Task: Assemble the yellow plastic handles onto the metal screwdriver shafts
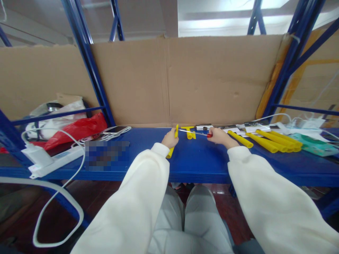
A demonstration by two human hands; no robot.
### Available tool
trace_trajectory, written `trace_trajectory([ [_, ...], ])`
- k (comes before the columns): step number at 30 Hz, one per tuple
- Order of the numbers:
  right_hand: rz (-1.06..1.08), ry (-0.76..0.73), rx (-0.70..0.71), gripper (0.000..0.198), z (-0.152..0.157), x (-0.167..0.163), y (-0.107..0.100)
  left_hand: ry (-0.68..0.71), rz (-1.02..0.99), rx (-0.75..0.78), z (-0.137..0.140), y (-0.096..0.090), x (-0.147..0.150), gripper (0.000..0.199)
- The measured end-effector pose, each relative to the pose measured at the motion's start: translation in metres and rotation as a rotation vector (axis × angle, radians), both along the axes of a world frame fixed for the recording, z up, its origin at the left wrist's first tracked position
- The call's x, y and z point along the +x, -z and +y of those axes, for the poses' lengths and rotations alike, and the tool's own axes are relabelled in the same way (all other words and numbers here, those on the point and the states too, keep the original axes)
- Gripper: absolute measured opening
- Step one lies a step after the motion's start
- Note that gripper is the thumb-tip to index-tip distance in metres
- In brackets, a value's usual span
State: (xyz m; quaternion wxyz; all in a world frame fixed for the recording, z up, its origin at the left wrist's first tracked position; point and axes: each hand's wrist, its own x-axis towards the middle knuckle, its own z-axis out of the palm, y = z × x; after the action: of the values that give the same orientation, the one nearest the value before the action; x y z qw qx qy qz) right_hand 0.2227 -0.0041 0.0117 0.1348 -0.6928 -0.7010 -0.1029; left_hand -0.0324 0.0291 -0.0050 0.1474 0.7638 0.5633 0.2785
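- Over the middle of the blue bench (198,158), both arms reach forward from the lower corners of the view and converge, hands set apart at nearly the same level.
- Left arm: white sleeve (144,187) slants up and rightward; cuff sits at the wrist, forearm angled inward.
- Left hand (171,138): closed around a yellow piece (171,152), which shows above the fingers and again below the hand, its lower end toward the wearer. Exact finger placement too small to read.
- Right arm: white sleeve slants up and leftward from the lower right, mirroring the left; wrist roughly in line with the forearm.
- Right hand (219,137): curled narrow about a red-handled tool (209,135), back of hand upward. Only part of the handle shows.
- Tool shaft: thin, metallic, running leftward almost level across the gap between the hands, its far end at or just beside the held yellow piece. Contact: cannot tell.
- Between the hands, a yellow T-shaped part (189,133) lies on the bench, just behind the shaft.
- Right of the right hand, one yellow tube (240,139) lies aslant; farther right, a cluster of yellow tubes (275,141) lies side by side, near a green packet (315,145).
- Behind the bench stands a cardboard panel (169,81).
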Motion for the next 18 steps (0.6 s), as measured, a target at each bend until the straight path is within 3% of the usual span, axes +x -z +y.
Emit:
trace_trajectory([
  [18, 0.019, -0.031, -0.021, 0.012, 0.0010, 0.0016, 0.0003, -0.013, -0.033, 0.024, 0.0021, 0.0017, -0.0002, 0.049],
])
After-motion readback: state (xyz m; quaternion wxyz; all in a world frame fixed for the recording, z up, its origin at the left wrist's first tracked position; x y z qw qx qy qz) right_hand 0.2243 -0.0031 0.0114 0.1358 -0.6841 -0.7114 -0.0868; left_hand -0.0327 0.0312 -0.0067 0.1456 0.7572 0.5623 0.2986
